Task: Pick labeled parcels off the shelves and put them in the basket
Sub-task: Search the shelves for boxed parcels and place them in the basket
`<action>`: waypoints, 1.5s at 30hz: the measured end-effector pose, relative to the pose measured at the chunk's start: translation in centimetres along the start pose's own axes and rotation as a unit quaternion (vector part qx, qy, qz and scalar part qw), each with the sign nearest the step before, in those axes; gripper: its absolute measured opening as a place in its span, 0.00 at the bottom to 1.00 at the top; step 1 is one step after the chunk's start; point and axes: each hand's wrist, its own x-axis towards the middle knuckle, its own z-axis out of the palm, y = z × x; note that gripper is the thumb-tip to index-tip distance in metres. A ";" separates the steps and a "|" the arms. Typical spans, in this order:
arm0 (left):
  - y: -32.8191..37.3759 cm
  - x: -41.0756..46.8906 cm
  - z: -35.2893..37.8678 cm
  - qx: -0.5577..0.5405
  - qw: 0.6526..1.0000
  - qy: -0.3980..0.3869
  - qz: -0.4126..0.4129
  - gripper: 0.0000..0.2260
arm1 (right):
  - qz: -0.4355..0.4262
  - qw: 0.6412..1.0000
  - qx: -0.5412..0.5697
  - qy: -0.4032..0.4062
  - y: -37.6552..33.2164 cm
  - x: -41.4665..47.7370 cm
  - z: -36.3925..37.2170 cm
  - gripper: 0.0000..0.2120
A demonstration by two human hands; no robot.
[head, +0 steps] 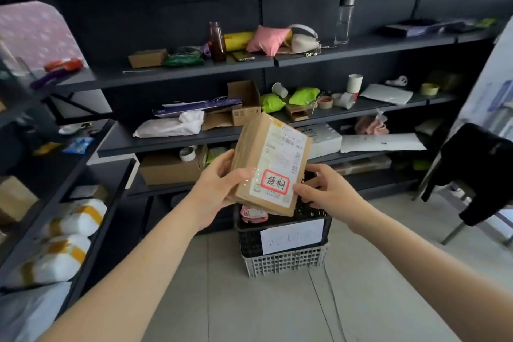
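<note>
Brown cardboard is being gripped from both sides: the parcel [270,166] is being held tilted in the air, just above the basket [249,241] and in front of the shelves [180,75]. Its left edge is being clasped by the left hand [219,186], with the thumb laid across the front face and the fingers curled behind. Its near right corner is being pinched by the right hand [324,191], thumb at the edge and fingers bent round the back. A white shipping label with a red-bordered sticker [274,182] is being shown on the front face.

The black basket is being carried on a grey crate [283,264] on the floor, and a white sign [291,236] is being displayed on its near wall. A pink packet [254,214] is being kept inside, at its left; the rest of the inside is being hidden by the parcel. On a middle shelf an open box [244,103] is being left with its flaps up; its contents cannot be told.
</note>
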 end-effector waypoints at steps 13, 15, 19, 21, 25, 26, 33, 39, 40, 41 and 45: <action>-3.9 19.7 -5.0 0.048 0.988 -0.117 -0.086 0.29 | 0.075 0.967 0.231 -0.074 5.7 18.5 -1.1 0.30; -4.5 24.4 -6.9 0.066 0.981 -0.150 -0.107 0.36 | 0.095 0.965 0.225 -0.099 6.7 22.7 -1.1 0.27; -5.8 33.1 -10.2 0.095 0.964 -0.191 -0.158 0.37 | 0.147 0.961 0.200 -0.125 8.5 30.6 -0.7 0.34; -7.1 37.1 -11.4 0.109 0.961 -0.191 -0.165 0.34 | 0.172 0.957 0.194 -0.130 9.9 34.1 0.1 0.36; -12.3 43.2 -13.6 0.104 0.978 -0.086 -0.158 0.22 | 0.214 0.946 0.228 -0.082 15.1 38.9 3.6 0.27; -14.1 44.3 -14.2 0.110 0.981 -0.050 -0.154 0.19 | 0.225 0.945 0.229 -0.068 16.7 39.8 4.8 0.29; -28.6 45.7 -18.0 0.204 0.935 0.177 -0.231 0.20 | 0.356 0.908 0.221 -0.027 30.1 43.9 14.0 0.47; -39.3 44.7 -20.1 0.219 0.922 0.137 -0.288 0.21 | 0.450 0.873 0.172 -0.072 40.6 46.5 21.1 0.34; -40.5 44.8 -20.3 0.226 0.921 0.127 -0.289 0.21 | 0.461 0.866 0.176 -0.084 42.0 46.8 22.3 0.33; -41.7 44.8 -20.6 0.231 0.922 0.115 -0.289 0.21 | 0.475 0.855 0.186 -0.092 43.5 46.9 23.4 0.31; -44.9 44.7 -21.5 0.267 0.916 0.099 -0.282 0.23 | 0.512 0.829 0.199 -0.103 47.1 47.4 26.7 0.27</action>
